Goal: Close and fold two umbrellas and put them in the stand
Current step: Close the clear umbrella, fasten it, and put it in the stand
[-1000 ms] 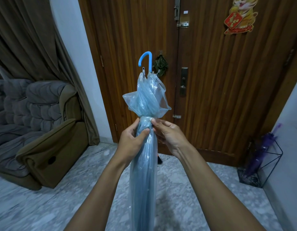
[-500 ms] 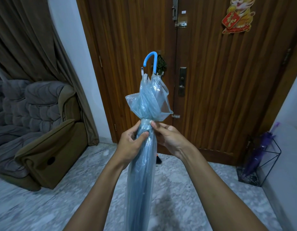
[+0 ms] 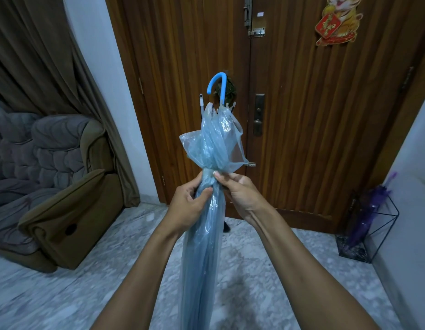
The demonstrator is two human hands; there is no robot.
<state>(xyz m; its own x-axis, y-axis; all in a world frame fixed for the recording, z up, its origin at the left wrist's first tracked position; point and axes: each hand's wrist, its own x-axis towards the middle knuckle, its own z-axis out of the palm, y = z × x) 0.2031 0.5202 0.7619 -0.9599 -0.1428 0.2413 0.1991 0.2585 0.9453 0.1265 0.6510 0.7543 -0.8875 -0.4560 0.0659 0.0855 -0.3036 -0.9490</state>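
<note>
A: Right, one down by the look of it: the purple umbrella (image 3: 368,210) stands folded in the wire stand (image 3: 359,253) by the right wall.
B: And the blue umbrella (image 3: 202,234)?
A: Closed, held handle-up before the door. Her or his left hand (image 3: 187,203) is curled round the gathered canopy, and the right hand (image 3: 240,194) pinches the same waist (the strap, I'd guess, though I can't make it out).
B: What's left?
A: Cinch the flared plastic above the grip, then carry it across to the stand, well apart from here.
</note>
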